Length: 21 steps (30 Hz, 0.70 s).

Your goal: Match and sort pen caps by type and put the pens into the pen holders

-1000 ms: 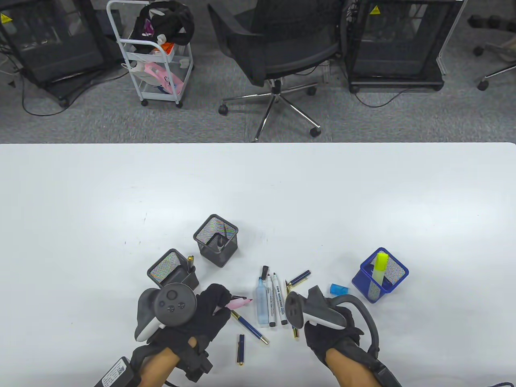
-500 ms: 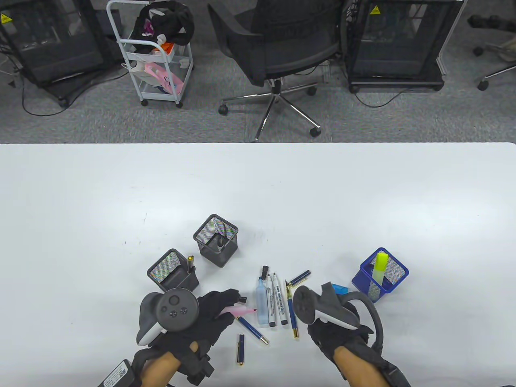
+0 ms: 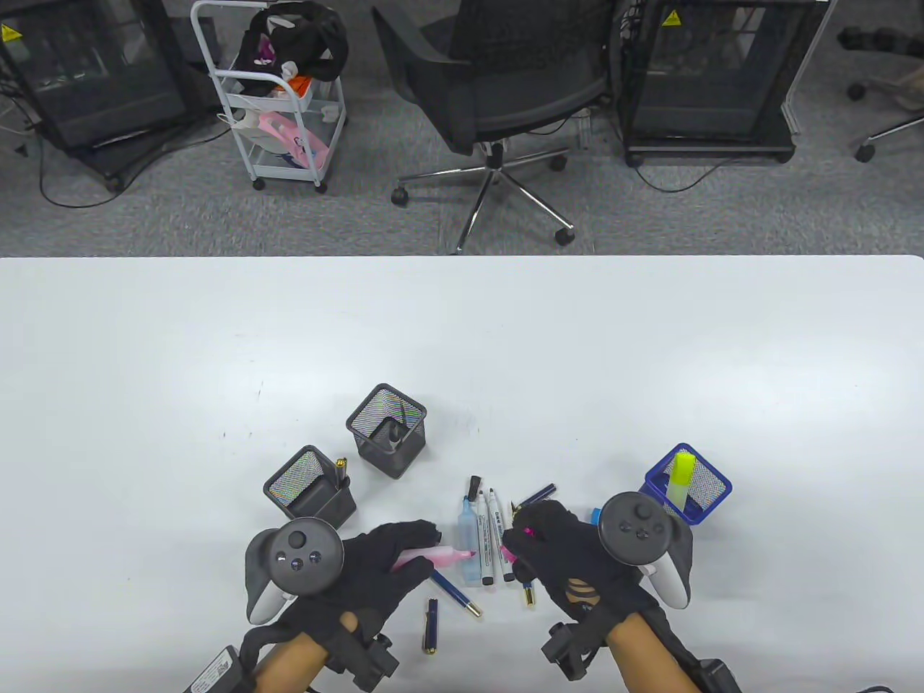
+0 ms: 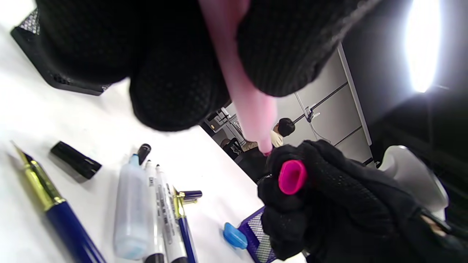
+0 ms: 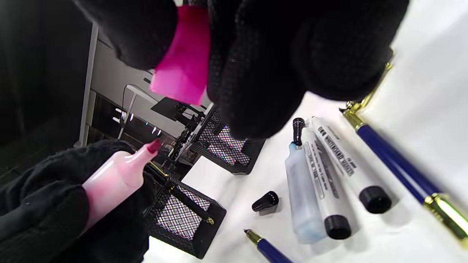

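Table view first: your left hand (image 3: 375, 567) grips the pink highlighter (image 3: 433, 557) with its uncapped tip aimed right, same as half a second ago, just nudged a bit further right; the big change is your right hand (image 3: 570, 559); it was palm-side over near the light blue cap (image 3: 596, 515) with the tracker turned sideways, and now it has rolled over and swung left so its fingers pinch the magenta cap (image 3: 528, 533) right across from the highlighter tip; cap and tip are near each other but not touching; the blue pen holder (image 3: 715, 498) holds the yellow highlighter (image 3: 681, 478), and the two black mesh holders (image 3: 388, 430) haven't moved; the white markers (image 3: 495, 538) and the pale blue highlighter (image 3: 469, 541) lie between your hands, with navy-and-gold pens (image 3: 455, 593) just below on the table (image 3: 462, 346).

Left wrist view: the highlighter (image 4: 248, 102) is clamped between your fingers (image 4: 175, 84), running down toward the cap (image 4: 292, 177), whose open mouth faces the tip; your right hand (image 4: 329, 208) is curled round it; a black cap (image 4: 75, 165) lies loose on the table near the markers (image 4: 162, 212).

Right wrist view: the cap (image 5: 184, 62) is squeezed between your fingertips (image 5: 256, 80); the highlighter (image 5: 117, 179) sits in your left hand (image 5: 47, 208), dark pink tip pointing up at the cap with a clear gap between; another small black cap (image 5: 266, 201) lies beside the mesh holder (image 5: 190, 223).
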{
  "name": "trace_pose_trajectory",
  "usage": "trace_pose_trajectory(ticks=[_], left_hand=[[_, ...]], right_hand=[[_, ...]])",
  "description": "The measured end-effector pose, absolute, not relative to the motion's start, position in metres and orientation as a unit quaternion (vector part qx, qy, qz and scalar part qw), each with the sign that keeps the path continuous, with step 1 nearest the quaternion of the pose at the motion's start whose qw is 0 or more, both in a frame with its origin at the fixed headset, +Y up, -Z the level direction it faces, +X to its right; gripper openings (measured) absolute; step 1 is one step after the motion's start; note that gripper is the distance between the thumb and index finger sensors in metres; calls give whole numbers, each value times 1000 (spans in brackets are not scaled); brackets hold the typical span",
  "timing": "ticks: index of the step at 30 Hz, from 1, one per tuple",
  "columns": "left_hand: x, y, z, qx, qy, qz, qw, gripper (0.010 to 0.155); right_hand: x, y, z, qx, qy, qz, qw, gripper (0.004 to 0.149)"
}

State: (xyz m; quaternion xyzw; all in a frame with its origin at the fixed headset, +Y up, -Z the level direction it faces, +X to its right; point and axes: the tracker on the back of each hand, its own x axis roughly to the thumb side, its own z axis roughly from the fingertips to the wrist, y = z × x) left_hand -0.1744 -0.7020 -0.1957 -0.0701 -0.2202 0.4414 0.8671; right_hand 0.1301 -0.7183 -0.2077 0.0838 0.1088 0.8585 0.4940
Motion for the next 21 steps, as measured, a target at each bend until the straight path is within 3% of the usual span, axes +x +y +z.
trace_pose_trajectory(ticks=[12, 18, 21], left_hand=[[-169, -704, -193, -78, -221, 471, 850, 49], [-164, -714, -195, -123, -212, 505, 827, 49], [-162, -713, -198, -138, -194, 514, 824, 45]], right_hand=[[110, -721, -202, 115, 124, 854, 492, 54], [95, -723, -200, 159, 128, 851, 483, 52], [89, -716, -197, 144, 101, 861, 477, 50]])
